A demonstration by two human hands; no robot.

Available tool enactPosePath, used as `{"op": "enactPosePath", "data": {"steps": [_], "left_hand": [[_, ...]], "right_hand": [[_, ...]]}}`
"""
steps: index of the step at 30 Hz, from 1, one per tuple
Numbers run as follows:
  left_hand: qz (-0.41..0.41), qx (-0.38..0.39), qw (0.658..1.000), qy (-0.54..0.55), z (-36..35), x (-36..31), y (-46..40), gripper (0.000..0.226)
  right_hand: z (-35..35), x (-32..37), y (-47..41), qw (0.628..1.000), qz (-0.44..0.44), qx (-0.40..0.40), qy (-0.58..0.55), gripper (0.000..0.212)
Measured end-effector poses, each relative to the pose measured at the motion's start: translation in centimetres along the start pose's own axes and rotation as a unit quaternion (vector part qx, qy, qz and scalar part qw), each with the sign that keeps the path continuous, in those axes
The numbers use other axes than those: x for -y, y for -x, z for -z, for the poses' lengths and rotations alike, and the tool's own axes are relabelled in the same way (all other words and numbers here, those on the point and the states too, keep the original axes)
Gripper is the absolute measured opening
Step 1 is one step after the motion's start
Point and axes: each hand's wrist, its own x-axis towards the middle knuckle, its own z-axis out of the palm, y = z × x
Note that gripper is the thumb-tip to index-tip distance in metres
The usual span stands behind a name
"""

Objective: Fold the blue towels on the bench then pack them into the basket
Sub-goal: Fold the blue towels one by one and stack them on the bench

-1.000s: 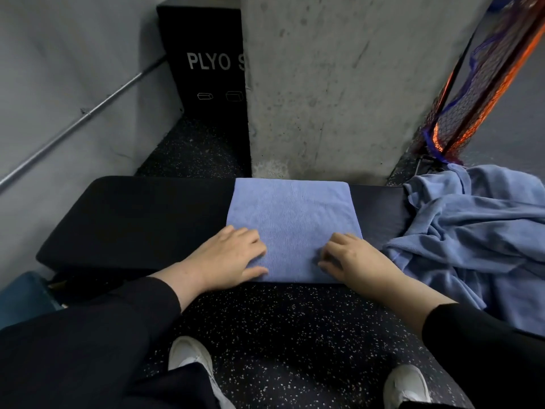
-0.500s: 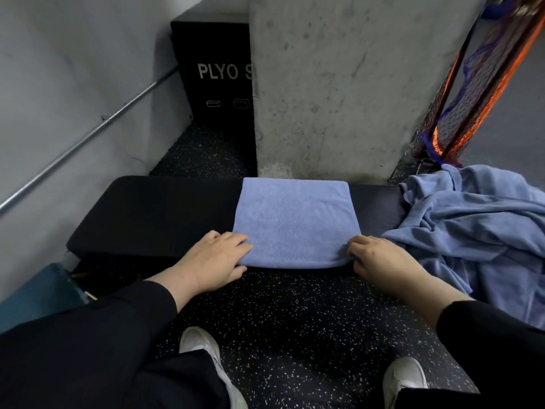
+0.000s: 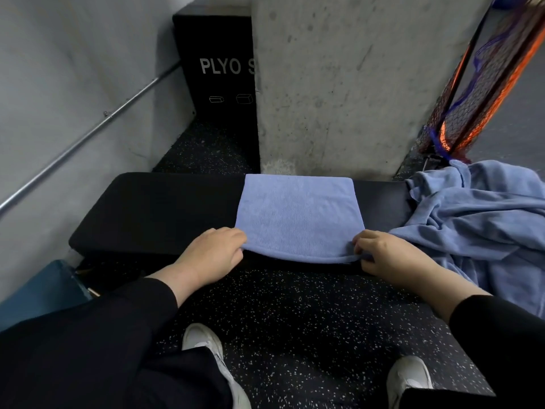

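A folded blue towel lies flat across the black bench. My left hand pinches its near left corner and my right hand pinches its near right corner. The near edge is lifted slightly off the bench and sags between them. A heap of unfolded blue towels sits on the bench's right end, just right of my right hand. A blue basket shows partly on the floor at the lower left, its inside hidden.
A concrete pillar rises right behind the bench. A black plyo box stands at the back left beside a wall with a metal pipe. Orange and black netting hangs at the right. My shoes rest on speckled floor.
Both hands slid from flat on top of the towel out to its near corners, took hold of them and lifted the near edge. The camera shifted slightly.
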Motion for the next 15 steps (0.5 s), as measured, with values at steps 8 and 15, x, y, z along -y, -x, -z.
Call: {"op": "enactPosePath", "data": {"steps": [8,15], "left_hand": [[0.131,0.072,0.95,0.274,3.4,1.2,1.1,0.018],[0.176,0.072,0.878,0.438,6.4,0.5,1.9,0.021]], "right_hand": [[2.2,1.8,1.0,0.99,-0.105,-0.008,-0.095,0.005],[5.2,3.4,1.6,0.948,-0.16,-0.046,-0.271,0.021]]}}
